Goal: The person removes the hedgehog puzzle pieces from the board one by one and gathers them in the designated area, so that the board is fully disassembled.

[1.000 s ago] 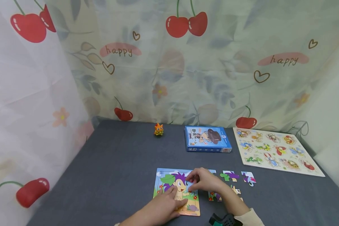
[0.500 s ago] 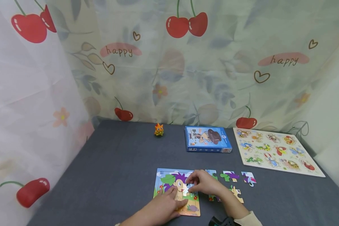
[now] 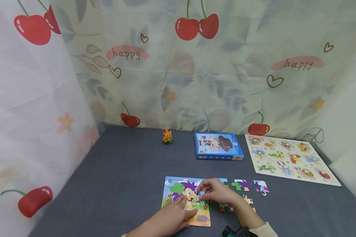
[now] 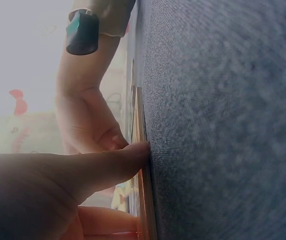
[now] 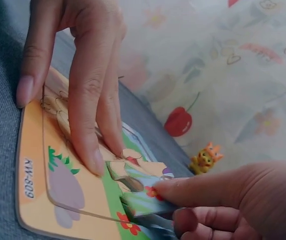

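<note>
A jigsaw puzzle board [image 3: 202, 219] with a purple-haired hedgehog picture lies flat at the front of the table. My left hand [image 3: 173, 212] rests on it with straight fingers spread over the picture. In the left wrist view its thumb [image 4: 125, 159] lies at the board's edge. My right hand [image 3: 218, 191] pinches a puzzle piece [image 5: 150, 196] with a red flower on a blue-green ground. That piece is tilted against the board's right part, close to my left fingertips, as the right wrist view shows. Part of the board is hidden under both hands.
Loose puzzle pieces [image 3: 241, 185] lie right of the board, some partly behind my right arm. Farther back are a blue game box [image 3: 218, 145], a small orange toy figure [image 3: 167, 136] and a white insect puzzle board [image 3: 290, 158]. A printed curtain [image 3: 154, 75] encloses the table.
The held piece has changed its tilt slightly over the same spot, with small movements of my right fingers. My left hand keeps its place on the board.
</note>
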Demonstrator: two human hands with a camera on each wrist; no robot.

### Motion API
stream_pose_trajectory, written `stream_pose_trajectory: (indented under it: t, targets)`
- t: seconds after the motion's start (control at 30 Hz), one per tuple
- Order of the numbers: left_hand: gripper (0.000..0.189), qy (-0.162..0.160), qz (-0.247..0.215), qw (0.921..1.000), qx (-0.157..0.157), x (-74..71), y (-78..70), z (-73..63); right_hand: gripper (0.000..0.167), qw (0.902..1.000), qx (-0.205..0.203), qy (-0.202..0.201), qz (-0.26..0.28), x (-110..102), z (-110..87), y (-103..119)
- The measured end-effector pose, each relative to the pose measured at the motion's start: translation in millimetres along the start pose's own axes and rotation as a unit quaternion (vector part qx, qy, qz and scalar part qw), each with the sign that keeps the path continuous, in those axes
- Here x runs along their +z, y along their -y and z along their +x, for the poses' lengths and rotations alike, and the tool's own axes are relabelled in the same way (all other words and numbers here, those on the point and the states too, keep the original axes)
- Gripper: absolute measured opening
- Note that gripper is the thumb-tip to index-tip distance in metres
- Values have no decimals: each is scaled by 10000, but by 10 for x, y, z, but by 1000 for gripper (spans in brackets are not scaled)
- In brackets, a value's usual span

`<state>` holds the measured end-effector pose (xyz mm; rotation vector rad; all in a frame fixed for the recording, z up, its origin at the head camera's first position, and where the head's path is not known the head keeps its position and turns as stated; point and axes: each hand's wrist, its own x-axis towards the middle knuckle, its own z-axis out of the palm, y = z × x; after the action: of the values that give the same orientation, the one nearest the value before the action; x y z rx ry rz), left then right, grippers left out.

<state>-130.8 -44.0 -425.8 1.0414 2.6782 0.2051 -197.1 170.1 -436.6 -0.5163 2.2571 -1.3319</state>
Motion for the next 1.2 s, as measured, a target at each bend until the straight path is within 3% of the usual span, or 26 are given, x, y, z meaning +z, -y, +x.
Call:
stream_pose_trajectory:
  t: [0.33, 0.7, 1.2]
  targets:
    - [39, 3, 27, 10000, 11, 8, -11, 1, 20, 9996, 97, -67, 262, -94, -57, -35]
    - [38, -7, 58, 10000, -54, 4, -24, 1, 28, 9993, -90, -273, 251, -337, -319, -14]
    - [39, -159, 30, 9999, -21, 9, -18, -31, 34, 9959, 499, -698, 302, -675, -676, -195]
